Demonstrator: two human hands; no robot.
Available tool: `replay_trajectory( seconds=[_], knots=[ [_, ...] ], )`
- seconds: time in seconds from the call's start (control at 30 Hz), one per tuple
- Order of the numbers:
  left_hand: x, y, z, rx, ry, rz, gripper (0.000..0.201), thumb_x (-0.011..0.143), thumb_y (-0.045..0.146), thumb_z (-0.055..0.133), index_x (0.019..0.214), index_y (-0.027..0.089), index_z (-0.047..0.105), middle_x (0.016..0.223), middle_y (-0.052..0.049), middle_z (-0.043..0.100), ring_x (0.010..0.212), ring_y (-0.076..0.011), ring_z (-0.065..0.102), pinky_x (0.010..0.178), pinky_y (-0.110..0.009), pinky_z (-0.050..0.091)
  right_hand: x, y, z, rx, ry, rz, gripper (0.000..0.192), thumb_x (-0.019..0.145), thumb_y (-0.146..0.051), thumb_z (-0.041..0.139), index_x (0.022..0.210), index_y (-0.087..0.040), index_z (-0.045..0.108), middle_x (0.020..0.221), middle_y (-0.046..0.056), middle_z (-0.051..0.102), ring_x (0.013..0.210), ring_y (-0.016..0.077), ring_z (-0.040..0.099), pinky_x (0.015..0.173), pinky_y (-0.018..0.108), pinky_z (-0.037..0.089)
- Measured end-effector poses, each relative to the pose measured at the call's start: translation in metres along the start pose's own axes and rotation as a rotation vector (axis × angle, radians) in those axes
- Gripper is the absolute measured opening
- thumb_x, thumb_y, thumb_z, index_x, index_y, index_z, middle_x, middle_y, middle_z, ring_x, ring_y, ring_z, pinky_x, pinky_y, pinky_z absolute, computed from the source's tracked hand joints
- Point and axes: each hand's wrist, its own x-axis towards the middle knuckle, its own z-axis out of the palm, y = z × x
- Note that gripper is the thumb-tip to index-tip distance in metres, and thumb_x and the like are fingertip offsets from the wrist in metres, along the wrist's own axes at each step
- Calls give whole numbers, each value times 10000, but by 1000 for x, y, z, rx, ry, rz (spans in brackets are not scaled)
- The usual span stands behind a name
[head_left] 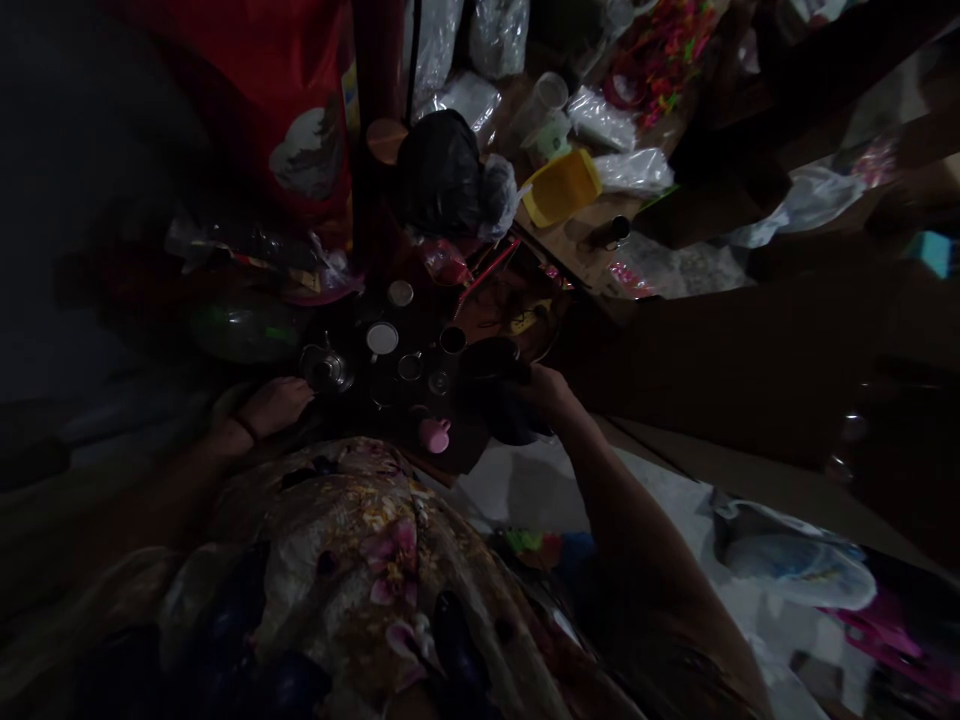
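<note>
The scene is very dark. My left hand (276,404) rests at the left edge of a dark tray (465,450) that carries several small cups and lids, close to a small metal pot (328,370). My right hand (546,388) is at the tray's right side, its fingers closed on the rim of a dark cup (491,358). A white-lidded round tin (382,339) and a pink cup (435,434) stand on the tray between my hands. My flowered clothing fills the bottom of the view.
Behind the tray lie a black plastic bag (439,175), a red bag (277,100), a yellow container (561,187), clear plastic packets (634,170) and coloured bands (664,50). A dark wooden surface (750,360) lies to the right. White bags (795,565) lie on the floor.
</note>
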Motion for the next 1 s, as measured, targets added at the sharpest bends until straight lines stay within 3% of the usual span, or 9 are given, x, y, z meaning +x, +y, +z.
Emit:
replay_trajectory(
  seconds=[0.13, 0.5, 1.0],
  knots=[
    [1, 0, 4, -15, -19, -24, 318, 977, 189, 425, 889, 164, 729, 918, -129, 722, 866, -239, 667, 832, -383, 520, 2, 1, 0, -11, -10, -46, 282, 818, -417, 620, 802, -148, 704, 708, 39, 662, 670, 154, 580, 574, 242, 342],
    [-2, -9, 29, -74, -57, -76, 272, 970, 214, 445, 884, 174, 700, 897, -96, 720, 838, -204, 662, 837, -339, 510, 6, -9, -9, 56, -63, 28, 332, 776, -430, 702, 917, -134, 753, 752, 45, 703, 748, 192, 625, 605, 226, 403],
    [5, -12, 25, -82, -77, -123, 296, 963, 239, 430, 944, 180, 719, 955, -114, 748, 901, -235, 701, 863, -357, 528, 12, -17, -18, 88, -66, 21, 320, 779, -410, 726, 944, -140, 770, 740, 53, 714, 735, 205, 638, 618, 238, 438]
  ],
)
